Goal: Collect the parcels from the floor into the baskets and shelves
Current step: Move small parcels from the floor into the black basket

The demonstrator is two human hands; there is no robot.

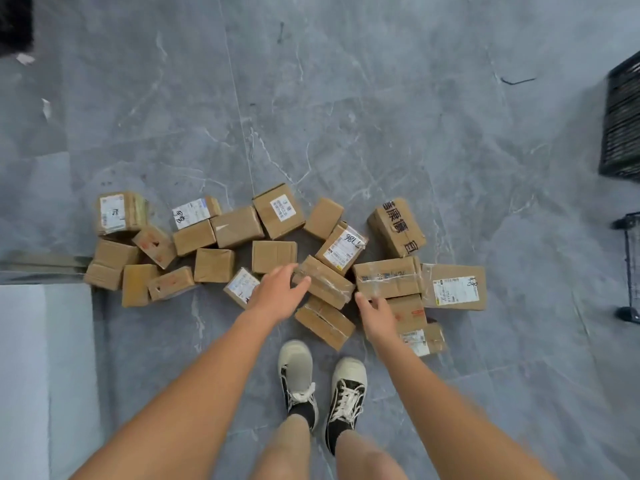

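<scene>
Person stands in black-and-white sneakers (pixel 322 386), both arms reaching down, left hand (pixel 278 293) with fingers spread touching a taped cardboard parcel (pixel 323 282), right hand (pixel 377 315) relaxed over the parcel heap (pixel 239 226) on grey floor tiles (pixel 346 116).

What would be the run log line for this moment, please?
left hand: open, at taped parcel | right hand: open, beside | parcels: on floor

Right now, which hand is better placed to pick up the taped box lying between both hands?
Left, probably. The left hand has its fingers spread at the edge of the taped box, while the right hand hovers beside it, nearer the long box.
</scene>
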